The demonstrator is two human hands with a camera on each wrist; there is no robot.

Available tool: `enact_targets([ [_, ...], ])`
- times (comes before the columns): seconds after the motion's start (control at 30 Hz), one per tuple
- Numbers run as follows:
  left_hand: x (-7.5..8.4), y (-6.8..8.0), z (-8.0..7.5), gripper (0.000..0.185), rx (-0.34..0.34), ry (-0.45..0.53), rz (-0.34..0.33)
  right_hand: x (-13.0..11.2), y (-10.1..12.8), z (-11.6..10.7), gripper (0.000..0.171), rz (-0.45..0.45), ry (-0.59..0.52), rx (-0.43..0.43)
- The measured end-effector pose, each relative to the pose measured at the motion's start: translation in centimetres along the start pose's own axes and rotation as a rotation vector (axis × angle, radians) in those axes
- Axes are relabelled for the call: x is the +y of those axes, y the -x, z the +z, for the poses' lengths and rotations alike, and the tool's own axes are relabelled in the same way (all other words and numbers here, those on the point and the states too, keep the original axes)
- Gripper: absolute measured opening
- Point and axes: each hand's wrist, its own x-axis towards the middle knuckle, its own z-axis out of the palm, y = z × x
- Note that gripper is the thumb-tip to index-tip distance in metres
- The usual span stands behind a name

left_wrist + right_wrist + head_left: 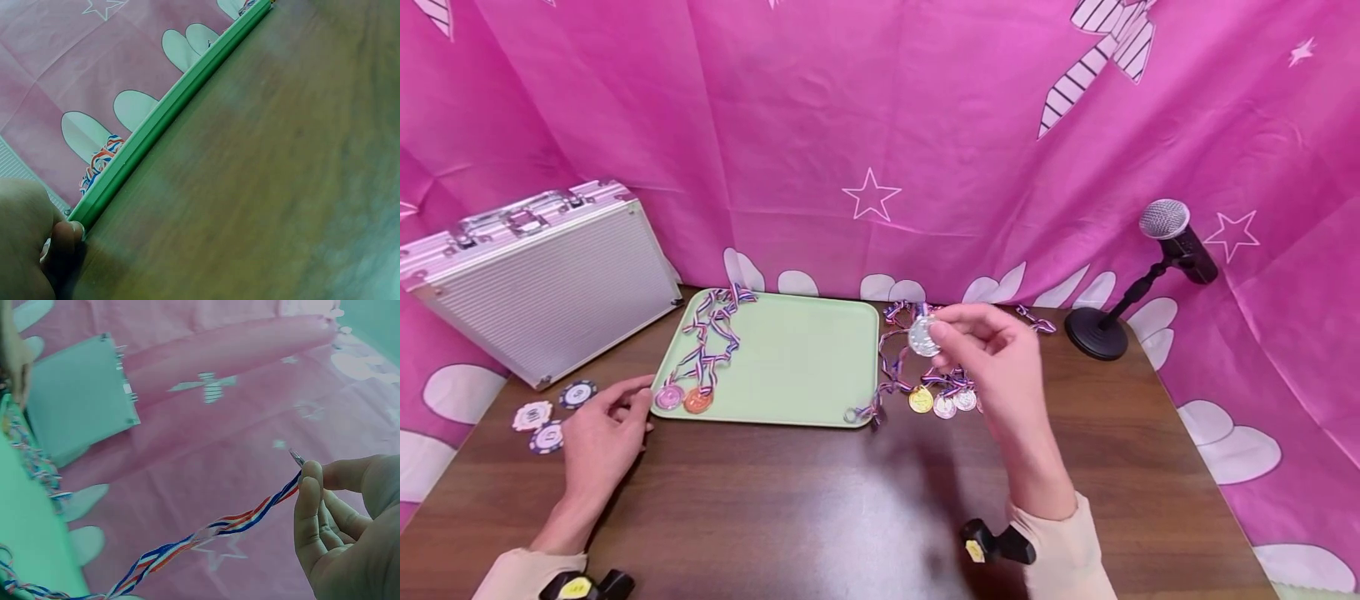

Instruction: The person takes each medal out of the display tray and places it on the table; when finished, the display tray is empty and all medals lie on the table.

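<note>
Your right hand (1000, 354) pinches a silver medal (922, 336) between thumb and fingertips and holds it above the worktop (820, 492), just right of the green tray (797, 358), with its striped ribbon (206, 534) trailing down to the heap of medals (943, 402) beside the tray. Your left hand (601, 429) rests on the worktop with loosely curled fingers holding nothing, its fingertips touching the tray's front left corner, where a pink medal (668, 397) and an orange medal (697, 401) lie. Three chips (550, 415) lie just left of that hand, in front of the metal case (542, 279).
</note>
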Motion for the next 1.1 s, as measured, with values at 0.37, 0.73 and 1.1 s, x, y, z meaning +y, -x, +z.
enact_targets([
  [0.37,0.1,-0.1,-0.1,0.034,-0.012,0.003,0.001,-4.4,-1.5,-4.7,0.017,-0.149,-0.227,0.201],
  [0.73,0.0,-0.2,0.2,0.034,-0.007,-0.015,0.013,-2.7,-8.1,-10.0,0.013,-0.319,-0.226,0.467],
  [1.1,0.2,-0.1,0.2,0.034,-0.002,-0.015,-0.014,5.7,-4.6,-15.1,0.017,-0.033,-0.101,0.588],
])
